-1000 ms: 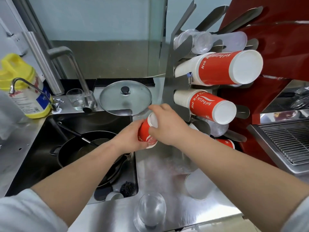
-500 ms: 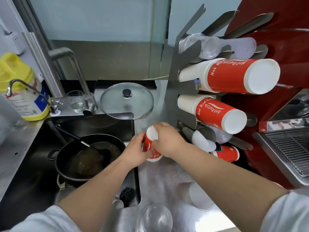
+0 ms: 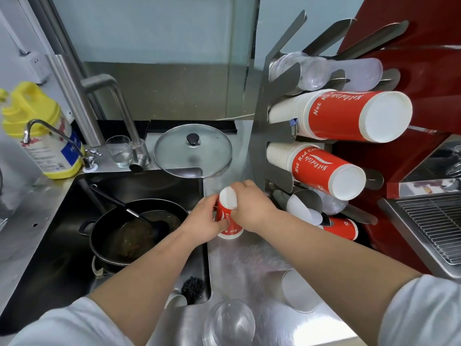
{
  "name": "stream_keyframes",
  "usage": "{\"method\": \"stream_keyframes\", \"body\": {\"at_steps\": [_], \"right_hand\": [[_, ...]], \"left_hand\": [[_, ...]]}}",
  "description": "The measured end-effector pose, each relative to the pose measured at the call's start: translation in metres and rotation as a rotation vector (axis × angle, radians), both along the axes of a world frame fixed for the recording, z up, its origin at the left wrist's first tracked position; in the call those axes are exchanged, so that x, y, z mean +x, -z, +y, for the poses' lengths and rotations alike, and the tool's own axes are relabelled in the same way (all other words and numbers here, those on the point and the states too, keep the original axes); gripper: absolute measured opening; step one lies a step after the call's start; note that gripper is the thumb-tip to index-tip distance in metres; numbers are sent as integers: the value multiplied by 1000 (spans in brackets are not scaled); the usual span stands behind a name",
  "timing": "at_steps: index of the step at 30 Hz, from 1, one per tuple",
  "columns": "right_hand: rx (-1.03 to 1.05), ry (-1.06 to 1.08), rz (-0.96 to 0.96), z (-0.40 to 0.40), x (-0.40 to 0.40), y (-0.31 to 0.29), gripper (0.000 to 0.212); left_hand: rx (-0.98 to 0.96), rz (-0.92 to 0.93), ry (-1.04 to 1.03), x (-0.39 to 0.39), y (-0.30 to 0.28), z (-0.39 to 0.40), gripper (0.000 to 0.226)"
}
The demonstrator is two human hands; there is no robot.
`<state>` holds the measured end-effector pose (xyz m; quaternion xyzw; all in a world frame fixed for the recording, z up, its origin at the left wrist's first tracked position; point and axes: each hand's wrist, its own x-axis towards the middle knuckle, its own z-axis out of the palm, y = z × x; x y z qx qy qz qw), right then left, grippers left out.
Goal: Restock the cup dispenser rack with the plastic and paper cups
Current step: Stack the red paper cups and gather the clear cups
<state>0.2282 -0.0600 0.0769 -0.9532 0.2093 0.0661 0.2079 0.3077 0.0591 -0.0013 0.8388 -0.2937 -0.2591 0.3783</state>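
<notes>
Both hands are wrapped around one small red paper cup (image 3: 228, 218), bottom end up, just over the steel counter (image 3: 252, 258) at the sink's edge. The left hand (image 3: 203, 219) curls round its lower side, thumb and fingers pressing the red wall; the right hand (image 3: 250, 207) grasps it from above and the far side, fingers hooked over the white base. Just beyond the right hand stands the metal dispenser rack (image 3: 274, 131), with two long stacks of red paper cups (image 3: 341, 116) jutting out toward us, clear plastic cups (image 3: 311, 71) in the top slot, and another red cup (image 3: 341, 228) low down beside the right wrist. Nearer us than the hands, a clear plastic cup (image 3: 230, 323) and a frosted one (image 3: 298, 290) sit upside down on the counter. Left of the left hand, a black pan (image 3: 136, 233) with a ladle lies in the sink (image 3: 62, 221)
</notes>
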Motion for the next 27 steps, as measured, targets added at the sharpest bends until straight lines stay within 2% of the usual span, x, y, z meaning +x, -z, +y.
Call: {"method": "stream_keyframes", "body": {"at_steps": [4, 8, 12, 16, 19, 22, 27], "right_hand": [[4, -19, 36, -2, -2, -10, 58], [-54, -84, 10, -8, -10, -24, 46], [-116, -188, 32, -18, -34, -55, 38], [-122, -312, 108, -29, -73, -86, 29], [-93, -362, 195, -46, -107, -102, 33], [-54, -305, 211, -71, -141, -112, 35], [-70, -150, 217, -116, -189, -102, 28]], "left_hand": [[-1, -47, 12, 4, -18, 4, 70], [57, -180, 83, 6, -43, 6, 78], [103, -452, 176, -3, -81, 7, 58], [188, -645, 417, -30, -115, -1, 34], [302, -677, 615, -62, -132, -15, 36], [330, -645, 721, -91, -137, -34, 36], [378, -534, 667, -122, -118, -64, 37]]}}
